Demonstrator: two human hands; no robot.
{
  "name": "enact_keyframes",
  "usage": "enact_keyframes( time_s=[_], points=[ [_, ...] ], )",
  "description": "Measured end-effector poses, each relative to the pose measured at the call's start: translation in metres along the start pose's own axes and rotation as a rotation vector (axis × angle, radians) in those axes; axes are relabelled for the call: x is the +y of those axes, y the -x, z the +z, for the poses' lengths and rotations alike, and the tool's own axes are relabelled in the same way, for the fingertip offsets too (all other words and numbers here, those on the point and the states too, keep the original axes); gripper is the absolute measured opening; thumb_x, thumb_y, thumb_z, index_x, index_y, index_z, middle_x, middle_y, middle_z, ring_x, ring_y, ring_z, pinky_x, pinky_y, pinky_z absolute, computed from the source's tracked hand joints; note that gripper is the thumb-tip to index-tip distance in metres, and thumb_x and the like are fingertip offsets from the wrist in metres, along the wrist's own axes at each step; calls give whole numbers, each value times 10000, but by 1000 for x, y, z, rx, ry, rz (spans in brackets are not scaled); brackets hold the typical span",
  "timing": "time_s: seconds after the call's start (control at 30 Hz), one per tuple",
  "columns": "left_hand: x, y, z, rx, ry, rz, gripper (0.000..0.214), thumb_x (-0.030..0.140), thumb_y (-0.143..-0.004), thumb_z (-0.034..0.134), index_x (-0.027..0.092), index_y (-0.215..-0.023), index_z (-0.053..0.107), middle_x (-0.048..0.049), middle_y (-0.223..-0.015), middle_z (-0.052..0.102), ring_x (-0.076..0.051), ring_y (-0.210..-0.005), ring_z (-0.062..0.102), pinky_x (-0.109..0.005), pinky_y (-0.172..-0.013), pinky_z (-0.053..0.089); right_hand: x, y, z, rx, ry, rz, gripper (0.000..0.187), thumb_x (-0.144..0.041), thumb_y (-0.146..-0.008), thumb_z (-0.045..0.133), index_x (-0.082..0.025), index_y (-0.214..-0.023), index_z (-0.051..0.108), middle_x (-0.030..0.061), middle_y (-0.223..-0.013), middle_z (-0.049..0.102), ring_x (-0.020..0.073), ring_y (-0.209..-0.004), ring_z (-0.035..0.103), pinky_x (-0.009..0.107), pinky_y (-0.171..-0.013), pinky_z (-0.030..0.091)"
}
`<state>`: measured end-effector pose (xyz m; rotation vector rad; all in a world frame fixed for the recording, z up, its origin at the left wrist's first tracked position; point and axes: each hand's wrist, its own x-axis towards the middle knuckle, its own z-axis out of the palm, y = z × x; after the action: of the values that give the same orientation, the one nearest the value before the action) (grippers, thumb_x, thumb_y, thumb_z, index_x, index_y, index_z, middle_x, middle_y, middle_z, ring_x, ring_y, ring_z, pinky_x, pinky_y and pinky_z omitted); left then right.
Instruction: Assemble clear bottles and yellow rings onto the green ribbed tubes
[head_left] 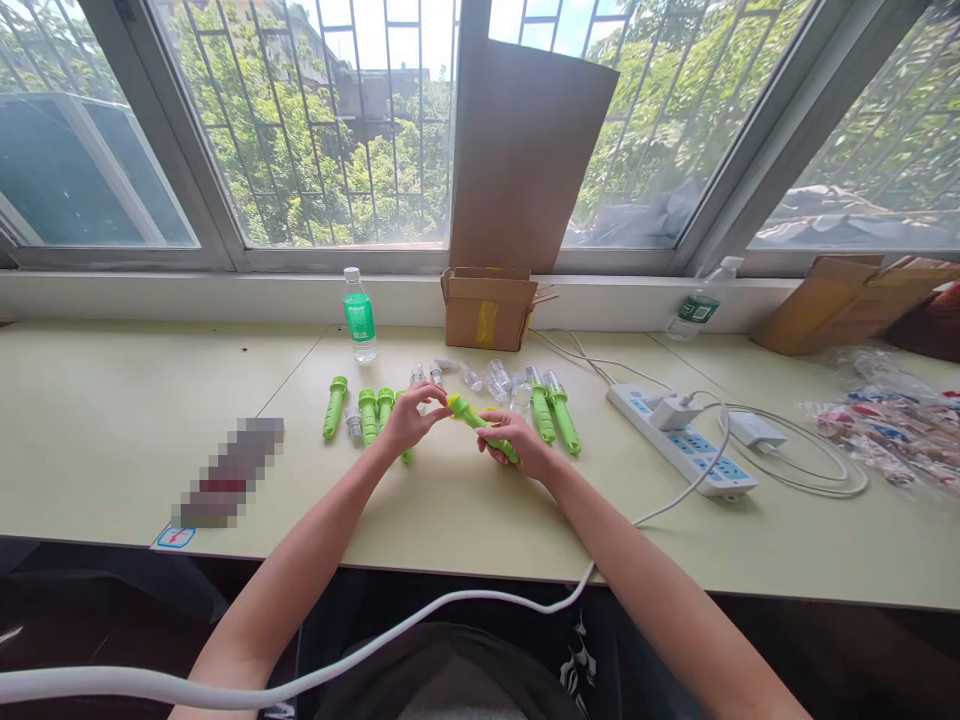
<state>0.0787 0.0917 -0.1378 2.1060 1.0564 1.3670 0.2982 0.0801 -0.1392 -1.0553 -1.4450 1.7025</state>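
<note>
My right hand grips the lower end of a green plastic tube with a yellow tip, held tilted above the table. My left hand pinches at the tube's yellow top end. Under and left of my left hand lie several more green tubes in a row. Two green tubes with clear caps lie right of my right hand. Small clear plastic caps are scattered behind the hands.
A pale yellow table runs under a window. On it stand a green-labelled bottle, an open cardboard box, a white power strip with cables, a lying bottle, more cardboard and plastic packets.
</note>
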Motion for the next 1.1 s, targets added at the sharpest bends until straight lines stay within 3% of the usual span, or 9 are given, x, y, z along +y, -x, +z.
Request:
enact_keyframes(
  time_s=[0.37, 0.57, 0.77, 0.97, 1.1],
  points=[
    [-7, 0, 4, -24, 31, -64, 210, 362, -771, 657, 217, -908, 592, -20, -953, 634, -161, -908, 600, -357, -823, 518, 2, -1, -2, -123, -60, 12, 288, -381, -700, 644, -173, -871, 543, 48, -640, 672, 45, -322, 341, 205, -353, 172],
    [-10, 0, 5, -42, 75, -89, 221, 386, -772, 650, 206, -882, 585, -20, -945, 635, -159, -904, 605, -365, -845, 509, 4, -2, -3, -89, -68, 31, 358, -385, -676, 678, -193, -930, 516, 28, -651, 673, 52, -324, 366, 196, -335, 194],
    [-9, -1, 5, -23, 47, -75, 220, 386, -763, 657, 200, -857, 588, -26, -941, 629, -172, -919, 601, -378, -843, 503, 6, -4, -4, -26, -83, 5, 306, -359, -636, 719, -184, -840, 575, 3, -721, 632, 62, -382, 464, 197, -314, 227],
    [-6, -1, 0, -84, 98, -124, 255, 376, -751, 673, 203, -917, 588, -23, -946, 618, -167, -918, 597, -381, -867, 494, 5, -5, -5, -39, -96, -1, 264, -386, -694, 682, -162, -800, 590, 25, -696, 625, 90, -451, 518, 198, -345, 309],
    [-3, 0, 1, -99, 141, -110, 265, 383, -751, 675, 200, -920, 587, -22, -925, 612, -163, -912, 593, -379, -878, 486, 5, -3, -7, 1, -89, -21, 285, -433, -727, 643, -163, -802, 587, 24, -646, 620, 94, -422, 498, 204, -330, 302]
  ],
)
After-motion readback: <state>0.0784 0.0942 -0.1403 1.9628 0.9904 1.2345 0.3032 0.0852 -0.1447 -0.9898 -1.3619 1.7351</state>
